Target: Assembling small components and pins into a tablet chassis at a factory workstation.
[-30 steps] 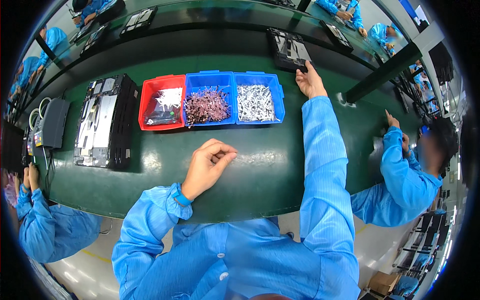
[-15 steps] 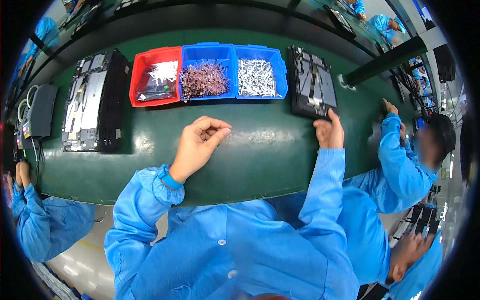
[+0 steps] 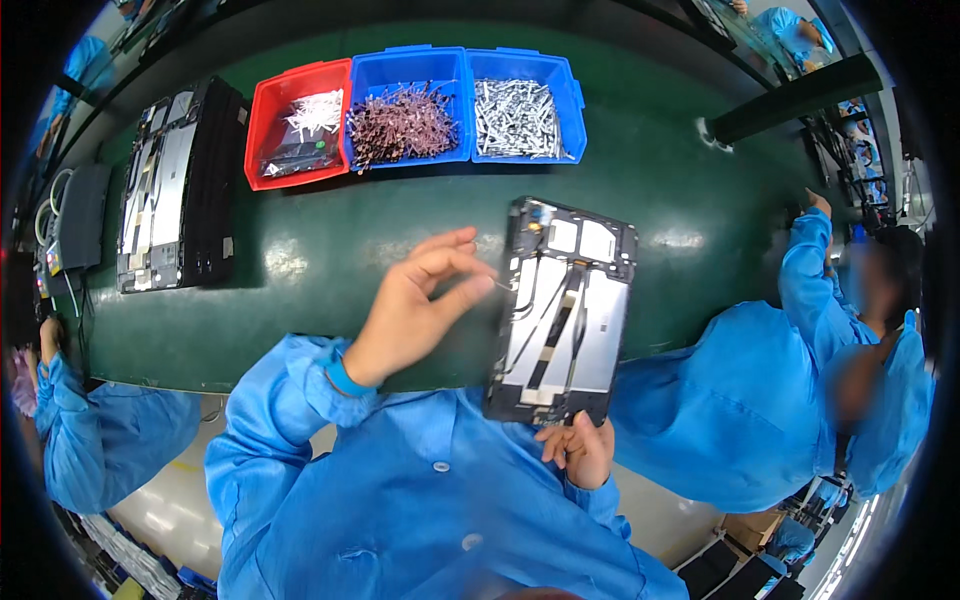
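Note:
My right hand (image 3: 577,450) grips the near edge of a flat black device frame (image 3: 562,312), open side up with silver plates and black ribbon cables inside. It is held above the front edge of the green table (image 3: 330,250). My left hand (image 3: 420,300) hovers just left of the frame, thumb and fingers pinched on a thin small pin-like part whose tip points at the frame's left edge.
A red bin (image 3: 297,124) and two blue bins, one with brownish parts (image 3: 403,110), one with silver screws (image 3: 520,105), line the far side. A stack of device frames (image 3: 180,185) lies at left. Other people in blue coats work at right (image 3: 830,350) and lower left (image 3: 90,430).
My right hand has drawn the device frame from the far right of the table to the near edge in front of me. My left hand stayed pinched and moved right toward it.

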Motion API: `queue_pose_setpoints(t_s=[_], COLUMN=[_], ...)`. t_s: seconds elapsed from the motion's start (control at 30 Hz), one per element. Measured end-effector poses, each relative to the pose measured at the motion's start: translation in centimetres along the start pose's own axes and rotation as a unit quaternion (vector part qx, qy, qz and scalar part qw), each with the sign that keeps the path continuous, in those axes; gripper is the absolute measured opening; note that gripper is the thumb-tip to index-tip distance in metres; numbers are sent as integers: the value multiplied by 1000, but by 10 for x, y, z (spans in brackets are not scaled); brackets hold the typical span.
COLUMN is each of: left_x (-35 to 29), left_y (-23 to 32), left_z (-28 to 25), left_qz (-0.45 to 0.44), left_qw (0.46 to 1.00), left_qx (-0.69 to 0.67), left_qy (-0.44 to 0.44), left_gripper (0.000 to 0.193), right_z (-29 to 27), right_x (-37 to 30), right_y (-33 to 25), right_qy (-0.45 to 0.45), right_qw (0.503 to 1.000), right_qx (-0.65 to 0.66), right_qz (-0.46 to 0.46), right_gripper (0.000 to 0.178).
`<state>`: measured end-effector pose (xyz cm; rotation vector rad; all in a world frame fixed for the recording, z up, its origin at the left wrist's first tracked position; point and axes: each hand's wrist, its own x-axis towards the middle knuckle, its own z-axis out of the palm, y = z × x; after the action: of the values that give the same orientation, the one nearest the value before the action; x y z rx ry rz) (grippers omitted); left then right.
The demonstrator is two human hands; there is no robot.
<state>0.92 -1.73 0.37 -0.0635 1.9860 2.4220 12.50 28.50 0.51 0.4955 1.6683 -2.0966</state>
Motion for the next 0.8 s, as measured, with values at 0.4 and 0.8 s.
queue_pose_setpoints(t_s=[0.4,0.8], left_x=[-68,-51], left_y=[-7,-5], left_z=[33,42], left_qz=[100,123], left_qw=[970,964], left_qx=[177,161], left_qy=[133,172], left_gripper=[12,11], right_z=[13,61], right_x=[61,147], right_y=[-88,-103], right_qy=[-80,19], right_qw=[775,774], right_qx=[-611,-503], right_qz=[-142,-384], right_gripper=[57,44])
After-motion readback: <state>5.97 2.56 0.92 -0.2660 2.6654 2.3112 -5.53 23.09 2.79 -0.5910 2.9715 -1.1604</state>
